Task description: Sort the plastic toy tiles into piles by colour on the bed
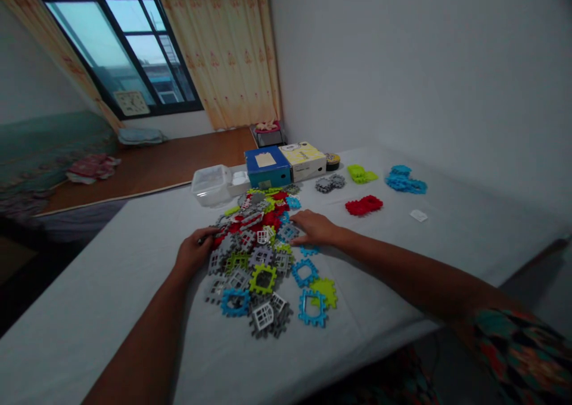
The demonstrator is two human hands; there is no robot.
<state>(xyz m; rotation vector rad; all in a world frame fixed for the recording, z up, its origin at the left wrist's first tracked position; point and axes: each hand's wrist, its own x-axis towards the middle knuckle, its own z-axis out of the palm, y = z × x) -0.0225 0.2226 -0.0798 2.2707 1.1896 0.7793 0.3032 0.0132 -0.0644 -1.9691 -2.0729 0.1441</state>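
Both hands are sifting the tile pile (259,256) mid-worktop (447,238): left hand (194,253) curling at the pile's left edge, grip unreadable, right hand (315,226) lying flat and open on its far side, holding nothing; freeing one tile is likely calling for a fingertip pinch.

Left hand (194,253) reaches into the pile of plastic tiles (261,256), fingertips lost among the pieces, so there's no telling if it grips one. Right hand (315,227) lies flat, hiding the tiles beneath. Left forearm runs off the bottom edge. The blue box (267,167) label is too small to read, and the white scrap (419,215) is too small to identify.
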